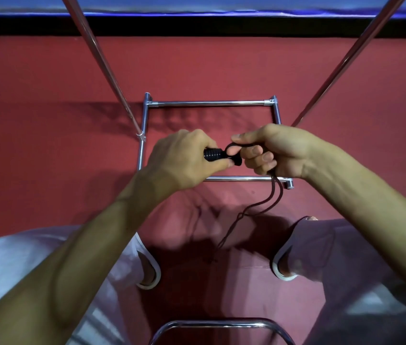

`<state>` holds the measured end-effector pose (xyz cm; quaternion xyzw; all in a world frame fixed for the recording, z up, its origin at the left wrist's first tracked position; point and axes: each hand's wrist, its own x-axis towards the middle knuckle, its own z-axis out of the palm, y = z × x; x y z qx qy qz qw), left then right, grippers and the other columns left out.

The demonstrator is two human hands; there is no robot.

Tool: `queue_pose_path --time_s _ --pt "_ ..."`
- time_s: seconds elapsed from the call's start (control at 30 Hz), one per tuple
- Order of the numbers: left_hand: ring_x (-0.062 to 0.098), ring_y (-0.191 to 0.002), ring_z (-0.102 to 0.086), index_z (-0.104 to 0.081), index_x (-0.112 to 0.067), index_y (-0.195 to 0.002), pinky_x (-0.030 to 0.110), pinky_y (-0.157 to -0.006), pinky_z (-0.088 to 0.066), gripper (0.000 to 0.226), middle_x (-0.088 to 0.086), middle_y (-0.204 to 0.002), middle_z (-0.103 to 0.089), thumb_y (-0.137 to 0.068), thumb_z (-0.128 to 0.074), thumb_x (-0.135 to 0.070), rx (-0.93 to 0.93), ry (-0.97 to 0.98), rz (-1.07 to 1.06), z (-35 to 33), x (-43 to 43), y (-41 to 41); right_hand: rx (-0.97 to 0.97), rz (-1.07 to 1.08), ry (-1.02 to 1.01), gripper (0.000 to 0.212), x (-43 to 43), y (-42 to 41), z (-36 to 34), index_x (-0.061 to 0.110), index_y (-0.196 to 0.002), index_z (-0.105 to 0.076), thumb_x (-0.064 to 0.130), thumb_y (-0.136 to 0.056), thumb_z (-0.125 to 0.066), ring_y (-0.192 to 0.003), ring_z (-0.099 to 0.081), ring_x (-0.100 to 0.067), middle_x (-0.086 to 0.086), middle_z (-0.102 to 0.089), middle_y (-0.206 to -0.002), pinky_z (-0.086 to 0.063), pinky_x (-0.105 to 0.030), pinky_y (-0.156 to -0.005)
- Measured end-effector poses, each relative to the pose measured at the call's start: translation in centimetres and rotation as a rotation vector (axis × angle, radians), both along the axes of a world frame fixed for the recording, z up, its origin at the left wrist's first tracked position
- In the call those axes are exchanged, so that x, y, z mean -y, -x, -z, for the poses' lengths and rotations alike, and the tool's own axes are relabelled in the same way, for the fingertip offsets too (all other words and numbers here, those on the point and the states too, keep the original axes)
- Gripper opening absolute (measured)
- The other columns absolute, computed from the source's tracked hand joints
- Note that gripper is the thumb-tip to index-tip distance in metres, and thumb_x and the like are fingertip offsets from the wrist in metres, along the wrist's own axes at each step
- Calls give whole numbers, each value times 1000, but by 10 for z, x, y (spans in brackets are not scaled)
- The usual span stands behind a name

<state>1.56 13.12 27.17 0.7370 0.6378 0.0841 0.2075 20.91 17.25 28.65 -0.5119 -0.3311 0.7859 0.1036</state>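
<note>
At frame centre, left hand [182, 160] clenched round short black ribbed plastic handle [213, 154], long axis running left to right. Just right, touching its end, loop of thin dark cord [228, 146], pinched by right hand [279, 150]; tail hanging toward lower centre.
</note>
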Motion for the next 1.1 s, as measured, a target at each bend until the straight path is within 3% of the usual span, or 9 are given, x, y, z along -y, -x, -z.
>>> queue_pose_path --time_s 0.23,0.33,0.43,0.57,0.67,0.77,0.83,0.9,1.1 --pt "21 -46 -33 -53 -5 -61 31 -50 -28 63 0 -48 -35 -77 -72 -62 138 284 22 -12 -3 17 41 -222 -477 21 -3 -5 7 2 -76 -71 13 -94 -69 -44 -19 -11 0 -30 -47 -15 -21 -41" --pt "21 -40 -36 -68 -5 -66 26 -44 -31 52 8 -46 -45 -79 -77 -54 287 537 76 -17 -1 25 46 -470 -677 4 -6 -9 0 6 -83 -76 7 -85 -80 -53 -37 -16 -6 -58 -57 -27 -28 -51" --pt "22 -40 -33 -68 -8 -68 26 -44 -30 51 13 -47 -44 -78 -74 -57 387 725 173 -22 5 24 -11 -489 -697 14 -8 -13 -2 9 -86 -76 15 -79 -85 -63 -50 -22 -15 -70 -69 -35 -31 -60" --pt "17 -37 -27 -66 -9 -70 22 -43 -26 48 10 -45 -38 -81 -69 -56 583 795 223 -31 5 25 -149 -467 -740 22 -13 -20 -5 14 -90 -81 33 -80 -86 -54 -37 -45 -38 -56 -76 -34 -44 -50" --pt "15 -37 -26 -65 -7 -71 23 -44 -25 46 8 -44 -37 -86 -67 -50 704 783 260 -35 4 25 -190 -438 -775 13 -15 -22 -8 18 -86 -81 28 -89 -75 -52 -27 -41 -29 -47 -66 -26 -36 -47" --pt "15 -37 -27 -63 -4 -72 25 -44 -23 50 8 -44 -37 -87 -67 -52 759 734 274 -39 4 25 -153 -442 -754 48 -15 -23 -6 -8 -65 -58 28 -97 -61 -49 -21 -20 -11 -29 -55 -20 -29 -46" --pt "15 -35 -27 -63 -5 -72 23 -42 -24 48 9 -43 -36 -89 -68 -50 780 678 254 -40 4 25 -156 -394 -706 51 -14 -21 -3 2 -58 -40 28 -100 -54 -47 -19 -14 -4 -25 -54 -17 -28 -46" --pt "15 -34 -29 -64 -6 -70 22 -40 -25 45 11 -43 -37 -93 -65 -45 804 595 233 -40 3 25 -197 -312 -607 44 -11 -15 2 16 -59 -41 27 -101 -49 -44 -20 -11 3 -28 -51 -15 -26 -44" --pt "18 -39 -34 -55 10 -69 29 -41 -28 58 21 -48 -37 -96 -70 -40 706 139 106 -31 0 23 -349 7 -247 41 9 17 24 20 -72 -33 34 -110 -35 -42 -18 -7 5 -25 -49 -17 -20 -39"
